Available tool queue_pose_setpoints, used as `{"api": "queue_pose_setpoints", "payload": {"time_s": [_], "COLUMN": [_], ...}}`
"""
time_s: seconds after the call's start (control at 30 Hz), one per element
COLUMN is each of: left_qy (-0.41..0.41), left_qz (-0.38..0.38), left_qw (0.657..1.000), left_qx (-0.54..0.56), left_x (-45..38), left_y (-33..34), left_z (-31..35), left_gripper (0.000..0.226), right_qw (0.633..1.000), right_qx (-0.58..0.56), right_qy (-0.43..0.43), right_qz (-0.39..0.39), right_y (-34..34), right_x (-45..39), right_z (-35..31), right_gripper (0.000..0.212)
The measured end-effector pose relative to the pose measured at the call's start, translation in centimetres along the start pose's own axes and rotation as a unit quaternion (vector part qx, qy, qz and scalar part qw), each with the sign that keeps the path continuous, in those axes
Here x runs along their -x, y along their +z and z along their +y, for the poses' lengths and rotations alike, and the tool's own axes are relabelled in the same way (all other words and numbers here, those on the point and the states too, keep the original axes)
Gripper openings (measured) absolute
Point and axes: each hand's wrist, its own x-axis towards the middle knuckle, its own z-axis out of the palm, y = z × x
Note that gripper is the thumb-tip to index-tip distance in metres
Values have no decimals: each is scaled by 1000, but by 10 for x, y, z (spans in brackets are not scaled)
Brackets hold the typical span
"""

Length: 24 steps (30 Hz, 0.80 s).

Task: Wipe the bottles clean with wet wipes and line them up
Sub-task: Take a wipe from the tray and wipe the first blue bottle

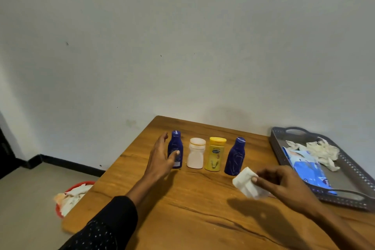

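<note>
Several bottles stand upright in a row on the wooden table [182, 209]: a dark blue bottle [176, 144] at the left, a white bottle [195, 153], a yellow bottle [215, 154] and a second dark blue bottle [235, 158] at the right. My left hand [160, 158] is spread beside the left blue bottle, thumb in front of it, fingers straight. My right hand [280, 182] pinches a folded white wet wipe [246, 184] just in front of the right blue bottle.
A grey tray [349, 199] at the table's right edge holds a blue wet-wipe pack [306, 166] and crumpled used wipes [318, 148]. On the floor to the left a red basket [70, 199] holds more used wipes. The wall stands close behind the table.
</note>
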Motion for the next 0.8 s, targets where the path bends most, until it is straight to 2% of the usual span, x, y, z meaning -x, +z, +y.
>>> {"api": "queue_pose_setpoints", "payload": {"time_s": [0.23, 0.4, 0.5, 0.6, 0.7, 0.73, 0.8], "left_qy": [-9, -32, -30, -38, -72, -90, -130], "left_qz": [-19, -5, 4, 14, -11, -26, -58], "left_qw": [998, 996, 993, 986, 963, 948, 907], "left_qx": [56, 84, 112, 164, 259, 303, 397], "left_x": [-8, -5, 2, 15, 34, 39, 53], "left_y": [5, 7, 4, -2, -6, -6, -4], "left_z": [4, 6, 6, 10, 23, 28, 42], "left_gripper": [53, 45, 35, 34, 43, 46, 37], "right_qw": [998, 997, 996, 996, 995, 995, 993], "right_qx": [-39, -56, -67, -80, -95, -97, -106], "right_qy": [-11, 6, 16, 5, -7, -13, -25], "right_qz": [-40, -52, -48, -31, -3, 11, 43], "right_y": [33, 45, 49, 53, 57, 59, 61], "right_x": [-6, -5, -3, -2, -4, -6, -7], "right_z": [-19, -27, -34, -45, -62, -68, -80], "right_gripper": [14, 14, 14, 14, 14, 15, 15]}}
